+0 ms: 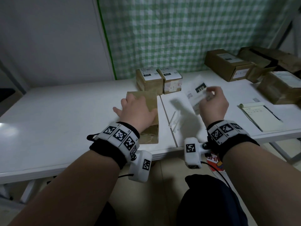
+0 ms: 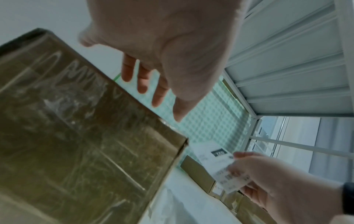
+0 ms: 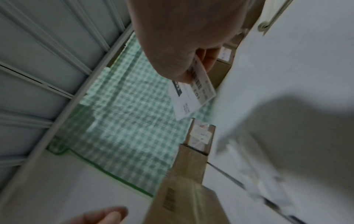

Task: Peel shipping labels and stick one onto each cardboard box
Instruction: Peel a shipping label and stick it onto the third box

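The right hand [image 1: 213, 101] pinches a white shipping label [image 1: 196, 93] between thumb and fingers, so that grip is closed on the label. The label hangs in the air right of the middle of the head view, above the white bench [image 1: 65, 111]. It looks blurry there, so its edges are hard to see.

The left hand [image 1: 136, 111] lies over a plain brown cardboard box [image 1: 149, 121] in the middle of the head view. Its grip is open, with the fingers straight. In the left wrist view the fingers [image 2: 143, 75] float a little above the box top, so I cannot tell if the hand really presses the box down.

This box shows no label on top. Two small boxes [image 1: 158, 79] behind it, toward the top of the view, already have white labels. More brown boxes [image 1: 228, 64] sit at the upper right. A notepad [image 1: 260, 116] lies at the right edge of the bench.

What could go wrong? The label is thin and floppy. It could fold and stick to itself, or stick to the fingers holding it. If it goes down crooked, it may wrinkle or hang over the box edge. If the left hand is not holding the box, the box might slide when the label is pressed on. The hand on top could also cover the spot where the label should go.
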